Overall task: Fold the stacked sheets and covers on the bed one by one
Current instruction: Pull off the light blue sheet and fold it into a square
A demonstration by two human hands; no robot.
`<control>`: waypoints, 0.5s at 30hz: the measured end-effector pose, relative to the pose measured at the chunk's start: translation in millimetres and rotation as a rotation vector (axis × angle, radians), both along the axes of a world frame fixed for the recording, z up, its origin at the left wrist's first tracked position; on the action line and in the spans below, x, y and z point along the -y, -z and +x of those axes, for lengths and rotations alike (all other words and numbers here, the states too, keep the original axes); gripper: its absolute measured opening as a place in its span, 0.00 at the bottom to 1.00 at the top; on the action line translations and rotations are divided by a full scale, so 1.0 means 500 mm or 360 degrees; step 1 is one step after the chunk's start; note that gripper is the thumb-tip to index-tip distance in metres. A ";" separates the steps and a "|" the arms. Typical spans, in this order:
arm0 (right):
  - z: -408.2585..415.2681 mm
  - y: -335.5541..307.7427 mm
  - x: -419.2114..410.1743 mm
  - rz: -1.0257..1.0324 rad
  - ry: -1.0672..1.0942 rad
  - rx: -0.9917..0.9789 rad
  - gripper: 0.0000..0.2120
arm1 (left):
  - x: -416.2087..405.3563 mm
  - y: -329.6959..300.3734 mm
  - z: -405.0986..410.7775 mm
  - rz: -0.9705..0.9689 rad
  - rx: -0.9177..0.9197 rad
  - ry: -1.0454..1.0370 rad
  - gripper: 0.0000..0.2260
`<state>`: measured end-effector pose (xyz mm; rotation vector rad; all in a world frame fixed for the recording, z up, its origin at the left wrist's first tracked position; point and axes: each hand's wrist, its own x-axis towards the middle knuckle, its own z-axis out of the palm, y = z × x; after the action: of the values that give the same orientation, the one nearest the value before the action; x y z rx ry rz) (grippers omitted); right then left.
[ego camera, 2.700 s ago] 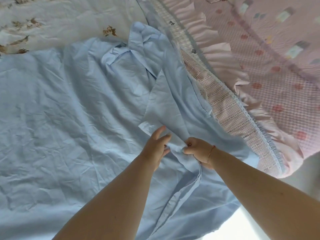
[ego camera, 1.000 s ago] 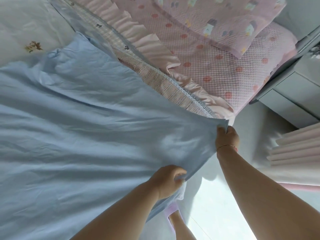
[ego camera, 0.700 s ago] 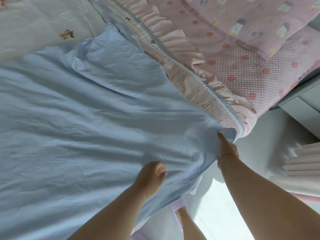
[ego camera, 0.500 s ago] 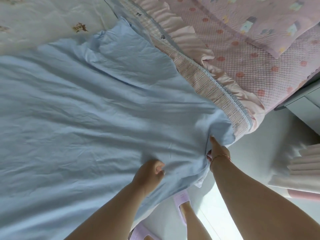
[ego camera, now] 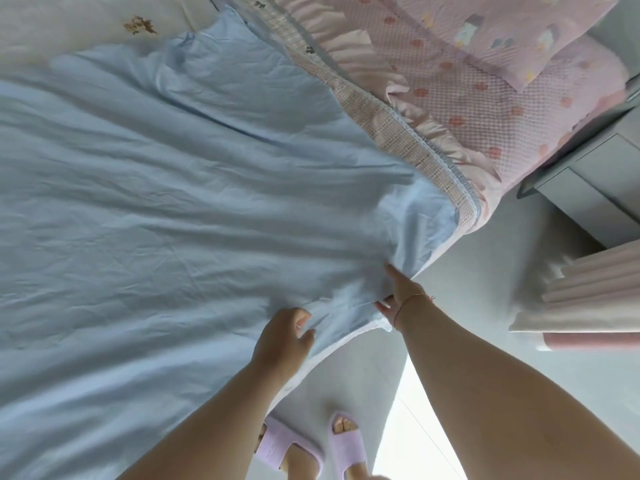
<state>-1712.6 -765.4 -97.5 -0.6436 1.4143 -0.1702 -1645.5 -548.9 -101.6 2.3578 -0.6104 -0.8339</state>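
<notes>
A light blue sheet (ego camera: 173,209) lies spread and wrinkled over most of the bed, its near corner hanging over the bed's edge. My left hand (ego camera: 285,336) sits on that near edge with fingers curled round a fold of the blue cloth. A little to the right, my right hand (ego camera: 398,294), with a thin bracelet at the wrist, pinches the sheet's hem at the corner, one finger lying up along the fabric. Under the sheet lie a pink checked cover with a ruffle (ego camera: 391,116) and a white embroidered cover (ego camera: 86,26).
A pink quilted cover (ego camera: 485,95) and a pillow (ego camera: 491,19) lie at the top right. A grey bedside cabinet (ego camera: 595,188) and pink curtain folds (ego camera: 595,289) stand to the right. My feet in lilac slippers (ego camera: 346,448) are on the pale floor beside the bed.
The bunched blue sheet has been pulled out flat. Both hands have drawn its corner down toward the near bed edge, the right hand dropping from holding the corner up.
</notes>
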 end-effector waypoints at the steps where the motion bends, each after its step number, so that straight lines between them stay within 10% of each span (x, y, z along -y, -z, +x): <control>1: -0.006 0.005 -0.018 0.0044 -0.0063 0.0026 0.21 | -0.009 0.000 -0.004 -0.0004 0.0015 -0.0025 0.12; 7: -0.087 0.035 -0.020 -0.0161 0.0170 -0.0217 0.21 | -0.077 -0.008 -0.018 0.0019 0.0155 -0.0211 0.10; 15: -0.029 0.020 -0.189 0.0234 -0.0014 0.0206 0.24 | -0.180 -0.022 -0.072 0.0051 0.0112 -0.0443 0.11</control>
<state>-1727.3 -671.1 -107.5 -0.5087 1.2862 -0.0980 -1681.4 -458.8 -90.4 2.4363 -0.2871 -0.6424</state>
